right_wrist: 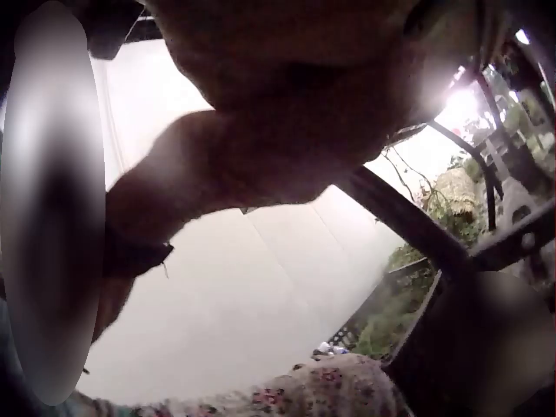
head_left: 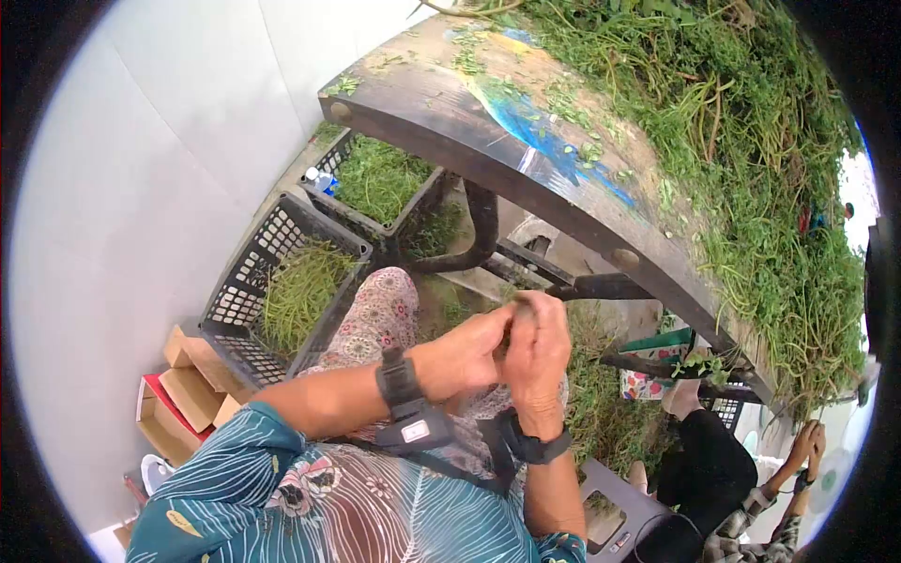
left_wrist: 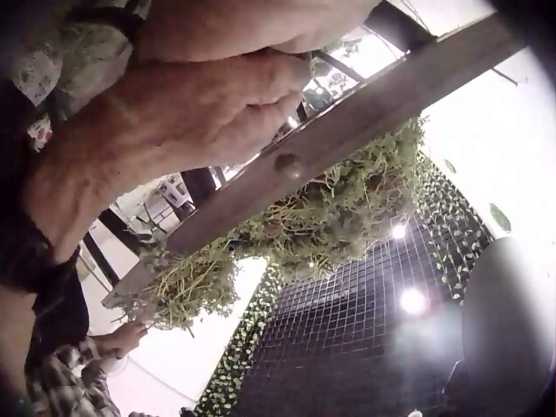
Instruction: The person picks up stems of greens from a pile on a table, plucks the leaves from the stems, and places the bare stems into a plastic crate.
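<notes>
Both hands meet in front of the lap, below the table edge. The left hand [head_left: 460, 355] comes in from the left, its fingers running behind the right hand [head_left: 538, 352], whose bent fingers lie over their ends. Dark stains show near the fingertips. I cannot tell whether anything small is between the hands. In the left wrist view the right hand [left_wrist: 182, 113] is against the left hand [left_wrist: 252, 26]. The right wrist view has the left hand [right_wrist: 200, 165] in shadow under the right hand [right_wrist: 321, 95]. Nearest lies the table [head_left: 422, 103], heaped with green stemmed plants [head_left: 741, 159].
Black crates [head_left: 319, 225] of greens stand on the floor at left, with cardboard boxes [head_left: 192, 385] near them. A bottle [head_left: 321, 180] lies at the rear crate. Plants also cover the floor beside a grey stool [head_left: 624, 502]. Another person's hands [head_left: 809, 446] are at the table's right end.
</notes>
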The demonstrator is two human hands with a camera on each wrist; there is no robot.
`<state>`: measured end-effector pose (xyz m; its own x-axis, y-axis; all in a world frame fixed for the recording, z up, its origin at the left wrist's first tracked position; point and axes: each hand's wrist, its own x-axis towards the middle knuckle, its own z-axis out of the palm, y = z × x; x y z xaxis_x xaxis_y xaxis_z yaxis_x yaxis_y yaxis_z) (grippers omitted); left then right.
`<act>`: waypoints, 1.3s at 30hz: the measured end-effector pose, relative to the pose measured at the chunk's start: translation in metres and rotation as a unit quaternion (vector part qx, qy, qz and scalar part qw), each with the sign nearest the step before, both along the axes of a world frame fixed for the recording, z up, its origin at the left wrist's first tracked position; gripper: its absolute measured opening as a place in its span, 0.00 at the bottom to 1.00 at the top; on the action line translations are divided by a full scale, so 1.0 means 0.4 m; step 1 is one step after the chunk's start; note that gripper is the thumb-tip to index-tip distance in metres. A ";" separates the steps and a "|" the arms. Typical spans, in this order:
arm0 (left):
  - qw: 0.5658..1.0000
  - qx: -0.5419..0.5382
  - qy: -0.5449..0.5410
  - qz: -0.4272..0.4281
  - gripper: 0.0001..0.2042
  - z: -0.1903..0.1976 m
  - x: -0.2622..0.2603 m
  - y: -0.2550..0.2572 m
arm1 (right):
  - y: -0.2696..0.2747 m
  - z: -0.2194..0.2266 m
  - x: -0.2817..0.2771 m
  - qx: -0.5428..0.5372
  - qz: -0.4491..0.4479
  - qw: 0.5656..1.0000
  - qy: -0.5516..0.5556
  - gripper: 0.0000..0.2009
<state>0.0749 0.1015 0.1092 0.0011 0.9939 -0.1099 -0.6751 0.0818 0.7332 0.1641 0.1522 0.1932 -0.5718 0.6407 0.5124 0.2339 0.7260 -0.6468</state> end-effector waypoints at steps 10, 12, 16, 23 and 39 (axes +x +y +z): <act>0.943 0.085 0.318 0.055 0.20 0.160 -0.065 -0.075 | -0.016 -0.009 0.038 -0.148 0.106 0.983 -0.028 0.17; 0.966 0.082 0.236 0.068 0.17 0.155 -0.060 -0.073 | 0.003 -0.004 0.048 -0.201 0.086 0.976 -0.011 0.17; 0.915 -0.148 -0.372 0.051 0.12 0.061 -0.110 -0.051 | 0.037 -0.013 0.104 -0.281 0.020 0.955 -0.096 0.13; 0.925 -0.156 -0.298 0.177 0.10 -0.024 -0.268 -0.153 | 0.087 -0.228 0.352 -0.372 0.004 0.850 -0.374 0.12; 0.891 -0.213 -0.321 0.240 0.09 -0.112 -0.303 -0.243 | 0.118 -0.320 0.334 -0.522 -0.079 0.821 -0.215 0.10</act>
<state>-0.0462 0.0042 0.0644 -0.2149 0.7650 -0.6071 -0.9763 -0.1516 0.1546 0.2977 0.1996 0.0651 -0.4233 0.6863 -0.5914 0.6411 -0.2343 -0.7308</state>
